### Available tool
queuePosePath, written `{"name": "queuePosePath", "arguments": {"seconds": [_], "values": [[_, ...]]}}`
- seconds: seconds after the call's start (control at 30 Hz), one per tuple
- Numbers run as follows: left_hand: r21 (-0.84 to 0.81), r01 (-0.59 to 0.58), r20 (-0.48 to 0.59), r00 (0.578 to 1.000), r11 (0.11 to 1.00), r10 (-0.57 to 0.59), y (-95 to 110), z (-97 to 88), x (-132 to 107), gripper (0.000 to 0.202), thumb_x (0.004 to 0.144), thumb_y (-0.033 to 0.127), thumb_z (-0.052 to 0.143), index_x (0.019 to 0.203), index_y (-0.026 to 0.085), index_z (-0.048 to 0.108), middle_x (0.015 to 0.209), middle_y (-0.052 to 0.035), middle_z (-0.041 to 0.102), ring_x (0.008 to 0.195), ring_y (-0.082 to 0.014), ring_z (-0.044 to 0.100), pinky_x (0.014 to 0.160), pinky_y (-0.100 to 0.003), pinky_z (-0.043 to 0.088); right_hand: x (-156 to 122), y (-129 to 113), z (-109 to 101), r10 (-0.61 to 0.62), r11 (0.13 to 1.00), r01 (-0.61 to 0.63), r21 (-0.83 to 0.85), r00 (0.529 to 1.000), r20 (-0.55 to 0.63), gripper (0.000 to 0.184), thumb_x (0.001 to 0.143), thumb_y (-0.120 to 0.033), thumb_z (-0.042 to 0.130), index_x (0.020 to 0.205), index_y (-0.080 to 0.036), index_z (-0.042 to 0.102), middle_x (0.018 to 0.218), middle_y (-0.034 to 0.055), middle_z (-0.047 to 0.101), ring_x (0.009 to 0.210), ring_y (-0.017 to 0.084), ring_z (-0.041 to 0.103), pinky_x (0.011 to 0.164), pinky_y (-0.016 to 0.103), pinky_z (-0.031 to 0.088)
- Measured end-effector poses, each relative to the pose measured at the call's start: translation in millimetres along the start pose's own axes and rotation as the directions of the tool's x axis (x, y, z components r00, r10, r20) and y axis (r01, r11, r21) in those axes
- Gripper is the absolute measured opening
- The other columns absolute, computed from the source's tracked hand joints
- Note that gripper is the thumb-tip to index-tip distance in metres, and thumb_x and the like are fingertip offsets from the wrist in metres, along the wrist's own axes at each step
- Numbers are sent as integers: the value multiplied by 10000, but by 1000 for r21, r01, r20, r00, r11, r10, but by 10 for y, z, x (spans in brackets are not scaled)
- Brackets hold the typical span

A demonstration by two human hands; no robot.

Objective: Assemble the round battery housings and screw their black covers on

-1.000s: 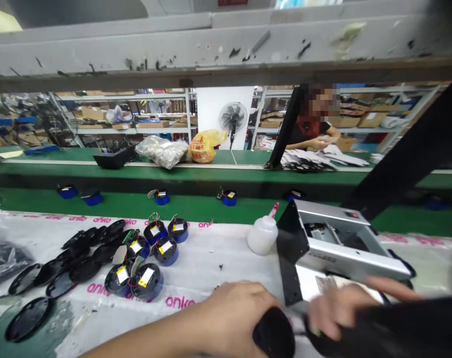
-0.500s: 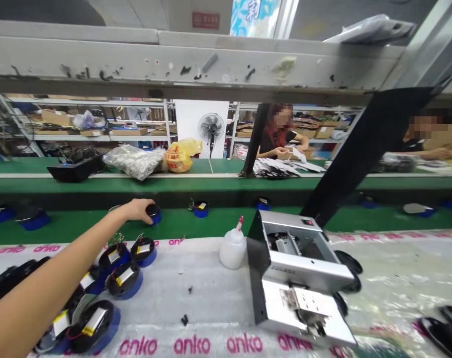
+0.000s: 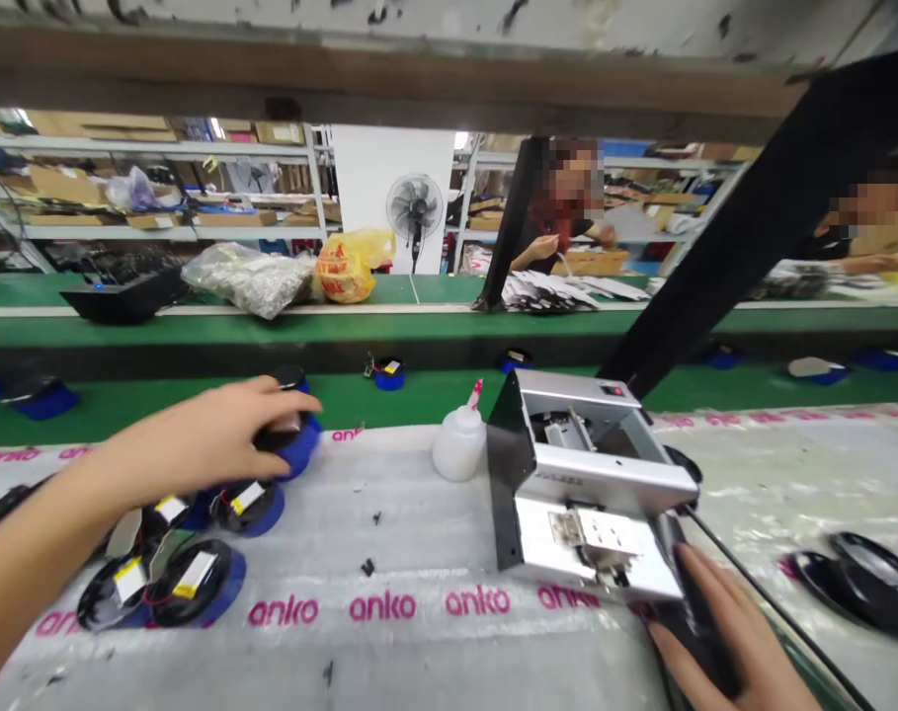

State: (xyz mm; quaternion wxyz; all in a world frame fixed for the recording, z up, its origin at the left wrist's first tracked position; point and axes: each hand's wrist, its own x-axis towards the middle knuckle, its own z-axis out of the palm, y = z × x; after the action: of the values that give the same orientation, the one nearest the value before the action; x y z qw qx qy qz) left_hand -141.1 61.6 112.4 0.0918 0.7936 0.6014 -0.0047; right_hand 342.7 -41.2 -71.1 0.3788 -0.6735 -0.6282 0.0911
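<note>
My left hand [image 3: 222,434] curls its thumb and fingers around a round black-and-blue device [image 3: 300,452] at the back of a cluster on the near mat. Other such devices [image 3: 197,583] lie beneath and in front of this hand, with silver-and-yellow battery packs and thin wires on top. At the lower right, my right hand [image 3: 737,632] is wrapped round a black corded tool [image 3: 696,622], whose working end I cannot make out. That tool is beside a silver box-shaped machine [image 3: 604,484]. A white squeeze bottle [image 3: 459,442] with a red-marked nozzle stands left of the machine.
Along the green conveyor [image 3: 345,395] sit several more blue-and-black devices [image 3: 389,373]. Black rings [image 3: 863,583] lie at the right. Small black bits [image 3: 367,567] are scattered on the mat. A slanted black post [image 3: 715,237] rises behind the machine. Co-workers sit across the line.
My left hand has left the device on the conveyor and come back to one in the near cluster. My right hand has entered at the lower right, holding the black tool. The view has tilted down.
</note>
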Motion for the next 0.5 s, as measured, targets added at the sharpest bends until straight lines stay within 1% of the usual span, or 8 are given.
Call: {"name": "queuePosePath", "arguments": {"seconds": [0.07,0.13,0.2,0.27,0.33,0.37,0.43,0.5], "values": [[-134,-162,104,979,978,177,593,202,-194,551,773,268,675,1304,400,610,1113,-29,609,873,-219,663,774,-290,504,70,-157,-6,-8,999,9,-39,1000,28,612,897,-564,525,1446,-301,459,1548,55,399,1423,363,364,1184,572,276],[-182,-259,233,926,949,297,1124,462,-309,585,745,196,665,1290,404,623,1104,-54,616,803,-235,678,690,-307,524,109,-222,-4,-12,998,14,-61,1000,24,586,903,-562,515,1424,-295,486,1536,56,417,1403,354,398,1170,561,302],[-143,-313,262,903,939,341,1469,692,-331,605,758,150,650,1324,361,604,1099,-101,626,879,-304,682,724,-380,549,127,-220,-3,-33,997,34,-70,999,19,540,902,-556,508,1359,-272,548,1522,72,432,1382,358,425,1133,555,358],[-128,-299,292,900,946,324,1584,817,-274,660,748,243,749,1378,314,567,1100,-139,637,956,-373,667,771,-457,556,138,-228,-13,-66,995,67,-78,998,11,496,909,-536,498,1302,-246,588,1509,91,445,1370,362,438,1111,552,380],[-231,-229,258,923,946,286,1520,830,-152,800,685,426,833,1409,262,535,1140,-156,634,1014,-399,647,820,-495,551,139,-322,-28,-83,993,82,-87,996,-11,471,920,-512,494,1287,-234,598,1495,104,458,1360,362,448,1116,563,360],[-320,-180,194,948,930,251,1456,814,-67,823,681,513,821,1400,237,531,1173,-157,625,1043,-394,636,848,-496,545,130,-414,-32,-77,993,73,-88,996,-38,461,921,-504,504,1281,-234,603,1482,108,471,1349,363,458,1115,570,353],[-500,-120,-33,992,857,119,1336,791,157,753,757,577,731,1364,185,521,1253,-169,592,1129,-381,599,920,-504,514,78,-681,-14,-53,998,46,-40,983,-178,424,914,-475,547,1245,-222,623,1442,122,504,1324,368,477,1103,581,353],[-587,-150,-247,969,795,0,1281,821,432,718,796,494,717,1379,156,469,1371,-196,526,1269,-389,510,1026,-533,437,-29,-1005,51,-10,991,65,117,907,-421,351,905,-391,607,1190,-189,641,1389,143,537,1299,361,498,1090,572,365]]}}
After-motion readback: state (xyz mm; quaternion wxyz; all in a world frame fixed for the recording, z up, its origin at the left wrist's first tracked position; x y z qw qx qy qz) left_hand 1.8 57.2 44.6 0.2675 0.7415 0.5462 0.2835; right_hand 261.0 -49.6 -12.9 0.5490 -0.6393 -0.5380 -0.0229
